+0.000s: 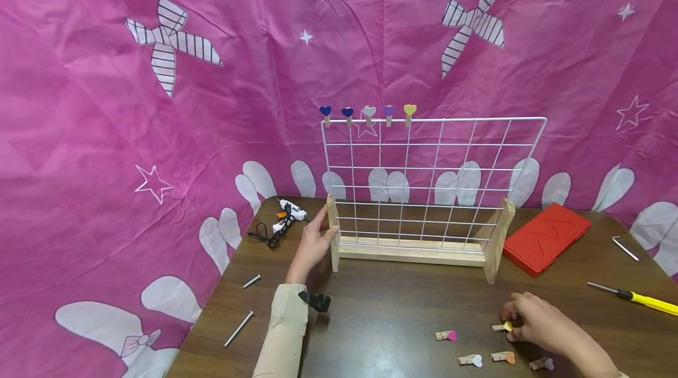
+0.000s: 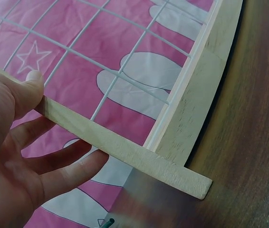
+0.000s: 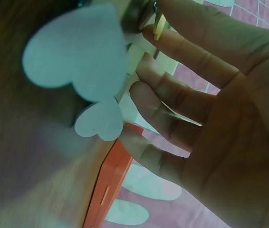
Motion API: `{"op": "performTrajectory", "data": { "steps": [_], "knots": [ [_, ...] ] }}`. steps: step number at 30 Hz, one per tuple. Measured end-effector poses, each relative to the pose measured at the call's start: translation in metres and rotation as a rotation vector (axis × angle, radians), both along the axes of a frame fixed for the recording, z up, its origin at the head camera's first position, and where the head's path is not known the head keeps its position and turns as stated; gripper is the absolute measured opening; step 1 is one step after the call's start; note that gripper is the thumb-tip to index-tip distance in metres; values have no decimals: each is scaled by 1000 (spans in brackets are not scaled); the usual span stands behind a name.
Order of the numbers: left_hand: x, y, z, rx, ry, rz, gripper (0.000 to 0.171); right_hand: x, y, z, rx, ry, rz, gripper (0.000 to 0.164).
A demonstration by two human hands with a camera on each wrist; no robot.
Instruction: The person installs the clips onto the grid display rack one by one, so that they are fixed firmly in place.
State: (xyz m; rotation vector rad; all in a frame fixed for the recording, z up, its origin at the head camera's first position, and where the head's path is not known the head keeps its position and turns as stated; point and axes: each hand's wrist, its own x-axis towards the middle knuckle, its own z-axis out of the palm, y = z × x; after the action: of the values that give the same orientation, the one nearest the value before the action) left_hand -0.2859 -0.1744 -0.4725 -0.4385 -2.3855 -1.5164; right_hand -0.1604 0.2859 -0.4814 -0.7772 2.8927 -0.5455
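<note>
A white wire grid (image 1: 424, 169) stands in a wooden base with two side supports. My left hand (image 1: 313, 242) grips the left wooden support (image 2: 120, 145), thumb on one side and fingers on the other. Five small heart clothespins, two dark blue, one white, one purple (image 1: 389, 111) and one yellow, are clipped along the grid's top left. Low over the table at the right, my right hand (image 1: 540, 322) pinches a clothespin with a yellow heart (image 1: 508, 326) between thumb and index finger. Around it lie clothespins with pink (image 1: 451, 336), white (image 1: 477, 360), orange (image 1: 509, 357) and pale hearts.
A red case (image 1: 548, 239) lies right of the stand. Farther right are a yellow-handled screwdriver (image 1: 648, 301) and a small metal rod (image 1: 625, 248). Left of the stand are a white glue gun (image 1: 291, 211) with black cord and two metal bolts (image 1: 239, 329). A pink printed cloth hangs behind.
</note>
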Motion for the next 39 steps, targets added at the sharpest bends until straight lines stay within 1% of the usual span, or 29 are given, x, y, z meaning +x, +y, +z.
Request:
{"op": "performTrajectory", "data": {
  "steps": [6,10,15,17,19,22,25,26,28,32,34,36,39],
  "knots": [
    [-3,1,1,23,-19,-24,61,-3,6,3,15,4,35,19],
    [-5,2,1,38,-12,-46,61,-4,7,1,-2,0,52,21],
    [-4,2,1,19,-30,-18,62,-4,4,2,4,8,54,29],
    [-3,2,1,1,-33,-2,62,-4,2,7,-26,-14,67,30],
    [-1,1,1,-12,-27,8,62,-5,0,13,-87,-28,82,30],
    [-1,1,1,-23,-16,8,61,-9,-4,27,-154,48,127,31],
    [-1,1,3,-19,-10,4,61,-14,-11,45,-191,203,163,32],
    [-1,1,3,-17,-10,3,61,-16,-14,52,-204,245,170,32],
    [-2,1,4,-8,-9,1,61,-20,-21,66,-250,302,191,31],
    [-2,0,4,-6,-11,6,61,-27,-35,94,-322,391,210,35],
    [-1,0,3,-15,-14,10,61,-31,-43,108,-342,416,216,38],
    [0,0,3,-14,-19,9,61,-33,-53,123,-350,450,222,38],
    [1,0,2,-5,-21,-3,61,-38,-68,148,-328,523,249,37]
  ]
}}
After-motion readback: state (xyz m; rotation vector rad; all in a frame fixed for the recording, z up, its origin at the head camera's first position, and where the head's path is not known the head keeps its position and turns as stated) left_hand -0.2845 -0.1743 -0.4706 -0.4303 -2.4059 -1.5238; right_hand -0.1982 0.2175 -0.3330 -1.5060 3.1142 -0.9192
